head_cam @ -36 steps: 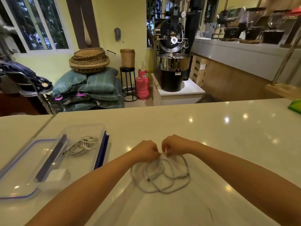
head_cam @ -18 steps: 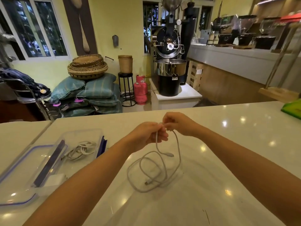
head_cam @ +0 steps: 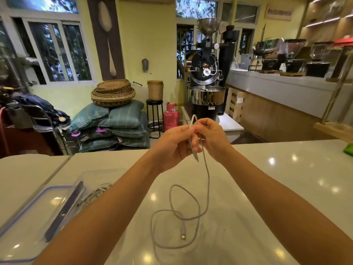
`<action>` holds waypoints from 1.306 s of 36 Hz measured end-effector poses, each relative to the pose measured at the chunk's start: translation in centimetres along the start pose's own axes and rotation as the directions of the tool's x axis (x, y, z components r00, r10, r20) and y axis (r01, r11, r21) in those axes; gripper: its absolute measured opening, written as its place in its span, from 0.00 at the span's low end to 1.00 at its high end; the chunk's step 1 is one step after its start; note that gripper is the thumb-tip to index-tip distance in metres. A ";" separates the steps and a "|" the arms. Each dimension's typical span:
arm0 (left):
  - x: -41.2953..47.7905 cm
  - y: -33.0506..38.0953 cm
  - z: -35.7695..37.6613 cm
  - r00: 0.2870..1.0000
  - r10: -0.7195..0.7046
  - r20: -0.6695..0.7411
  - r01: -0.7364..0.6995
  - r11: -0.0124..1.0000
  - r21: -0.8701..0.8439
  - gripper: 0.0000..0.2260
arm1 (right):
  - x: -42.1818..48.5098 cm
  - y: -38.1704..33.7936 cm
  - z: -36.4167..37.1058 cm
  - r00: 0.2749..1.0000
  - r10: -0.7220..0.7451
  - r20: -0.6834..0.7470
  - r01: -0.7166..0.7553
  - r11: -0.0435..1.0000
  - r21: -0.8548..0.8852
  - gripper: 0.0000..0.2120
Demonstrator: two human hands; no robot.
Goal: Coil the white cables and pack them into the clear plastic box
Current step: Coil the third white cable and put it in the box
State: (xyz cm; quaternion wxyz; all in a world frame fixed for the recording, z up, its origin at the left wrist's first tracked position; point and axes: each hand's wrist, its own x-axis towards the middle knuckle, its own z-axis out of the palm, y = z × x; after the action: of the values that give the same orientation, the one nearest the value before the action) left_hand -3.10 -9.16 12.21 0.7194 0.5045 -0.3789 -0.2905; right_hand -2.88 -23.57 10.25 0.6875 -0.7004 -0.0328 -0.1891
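Observation:
My left hand (head_cam: 174, 144) and my right hand (head_cam: 212, 139) are raised above the white counter (head_cam: 277, 188), both pinching one white cable (head_cam: 207, 180) near its end. A short loop sticks up between my fingers, and a plug tip hangs just below them. The rest of the cable drops to the counter and lies in loose loops, its other plug (head_cam: 183, 235) flat on the surface. The clear plastic box (head_cam: 91, 176) stands at the left, partly behind my left forearm, with another white cable (head_cam: 97, 192) inside.
The box's clear lid with a blue rim (head_cam: 28, 213) lies at the far left of the counter. A green object (head_cam: 348, 150) sits at the right edge. Beyond the counter are cushions, baskets, a pink gas cylinder and a coffee roaster.
Both hands have risen from the counter, lifting one end of the cable. The bunched coil has opened into loose loops hanging down to the surface.

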 end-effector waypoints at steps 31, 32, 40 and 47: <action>4.9 3.6 -6.3 0.881 0.332 -0.338 0.028 0.676 0.736 0.13 | -0.3 -1.7 4.6 0.781 0.420 0.463 -0.208 0.873 -0.441 0.12; 4.9 3.7 -6.5 0.888 0.335 -0.316 0.033 0.638 0.769 0.13 | -0.1 -2.2 4.3 0.783 0.416 0.462 -0.169 0.858 -0.485 0.10; 3.9 3.4 -7.4 0.934 0.273 -0.230 0.104 0.407 0.908 0.16 | 1.6 -5.5 2.6 0.821 0.357 0.447 0.119 0.657 -0.744 0.11; 3.2 1.2 -6.8 0.974 0.078 -0.214 0.172 0.359 0.917 0.16 | 3.4 -7.2 1.0 0.806 0.295 0.514 0.365 0.436 -0.823 0.10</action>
State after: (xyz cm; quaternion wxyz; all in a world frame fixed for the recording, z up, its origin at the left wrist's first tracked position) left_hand 4.37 -7.93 12.78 0.3360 0.8619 -0.3795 0.0119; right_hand -1.75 -22.90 18.16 0.1557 -0.9749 -0.1549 0.0362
